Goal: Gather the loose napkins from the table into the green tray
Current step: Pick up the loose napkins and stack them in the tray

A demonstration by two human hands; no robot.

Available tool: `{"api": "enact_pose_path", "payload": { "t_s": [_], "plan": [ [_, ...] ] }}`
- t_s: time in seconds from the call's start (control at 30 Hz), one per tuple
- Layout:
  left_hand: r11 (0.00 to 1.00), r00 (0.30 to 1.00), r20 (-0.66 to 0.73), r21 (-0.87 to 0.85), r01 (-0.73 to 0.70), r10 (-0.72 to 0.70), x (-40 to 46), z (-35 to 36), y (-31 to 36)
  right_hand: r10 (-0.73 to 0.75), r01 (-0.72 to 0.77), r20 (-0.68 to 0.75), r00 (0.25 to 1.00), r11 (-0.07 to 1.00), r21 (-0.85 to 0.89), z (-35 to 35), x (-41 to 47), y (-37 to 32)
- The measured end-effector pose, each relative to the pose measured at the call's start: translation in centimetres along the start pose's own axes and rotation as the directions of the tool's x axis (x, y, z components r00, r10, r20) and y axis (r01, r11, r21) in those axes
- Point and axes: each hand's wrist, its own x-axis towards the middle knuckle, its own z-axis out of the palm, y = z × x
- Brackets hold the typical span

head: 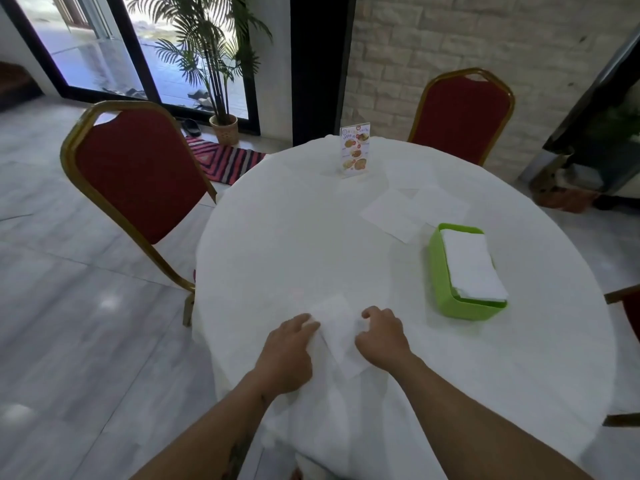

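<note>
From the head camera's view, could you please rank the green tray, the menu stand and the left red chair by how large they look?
1. Left red chair, clearly largest.
2. Green tray.
3. Menu stand, smallest, though it stands farther from the camera, so its true size is unsure.

My left grip (289, 344) and right grip (379, 336) rest on either edge of a loose napkin (337, 332) on the white worktop (277, 244); the green tray (441, 271) holds stacked napkins (472, 263).

- The menu card (355, 150), standing upright on the surface (277, 237) at its far edge, carries printed food pictures and lettering too small to read.
</note>
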Motion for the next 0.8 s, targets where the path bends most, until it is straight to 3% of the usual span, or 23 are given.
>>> {"api": "enact_pose_path", "payload": {
  "t_s": [0.13,0.33,0.43,0.6,0.8],
  "plan": [
    [0.978,0.989,0.115,0.174,-0.114,0.095,-0.2,0.7,1.1,0.108,-0.110,0.024,0.994,0.981,0.158,0.4,0.9,-0.1],
    [0.981,0.986,0.130,0.155,-0.120,0.100,-0.3,1.1,1.0,0.112,-0.138,0.088,0.990,0.910,0.391,0.8,1.4,-0.8],
    [0.997,0.995,0.080,0.039,-0.068,0.064,-0.3,1.0,1.3,0.073,-0.071,0.011,0.997,0.923,0.378,0.4,1.1,-0.9],
    [0.931,0.989,-0.088,-0.355,0.083,-0.122,1.0,0.4,3.9,0.010,0.019,-0.079,0.997,0.936,0.352,-2.6,0.4,-1.1],
    [0.840,0.975,-0.185,-0.543,0.001,-0.121,5.8,-1.5,10.1,-0.038,0.165,-0.322,0.946,0.911,0.378,-12.6,1.7,0.6]
  ]
}}
